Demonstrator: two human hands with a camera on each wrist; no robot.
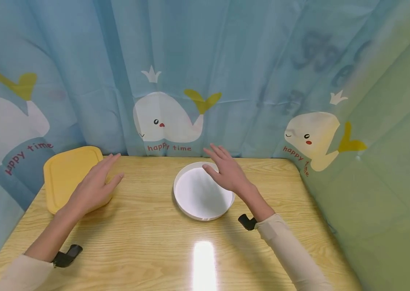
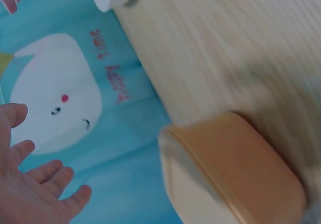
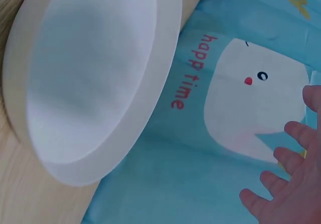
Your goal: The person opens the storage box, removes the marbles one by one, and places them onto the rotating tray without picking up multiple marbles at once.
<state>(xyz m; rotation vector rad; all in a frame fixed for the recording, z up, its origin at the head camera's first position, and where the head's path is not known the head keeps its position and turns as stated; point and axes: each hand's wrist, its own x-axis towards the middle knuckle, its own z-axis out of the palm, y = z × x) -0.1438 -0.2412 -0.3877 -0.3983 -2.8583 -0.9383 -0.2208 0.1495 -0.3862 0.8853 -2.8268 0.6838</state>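
Observation:
My left hand [image 1: 94, 188] is held over the right side of a yellow lidded box [image 1: 67, 173] at the table's left, fingers extended and thumb apart. In the left wrist view the box [image 2: 251, 169] shows its deep side wall, and the fingers [image 2: 52, 176] are spread with nothing in them. My right hand [image 1: 227, 169] hovers over the back right rim of a round, shallow white dish [image 1: 197, 194]. Its fingers [image 3: 273, 184] are spread and hold nothing. In the right wrist view the dish [image 3: 90, 78] has a smooth bare inside with a soft shadow on it.
A wooden table [image 1: 136, 242] carries both things, with a bright light reflection near its front. Behind it hangs a blue curtain [image 1: 248, 81] printed with white whales, close against the table's back edge. A greenish curtain [image 1: 379, 202] runs along the right side.

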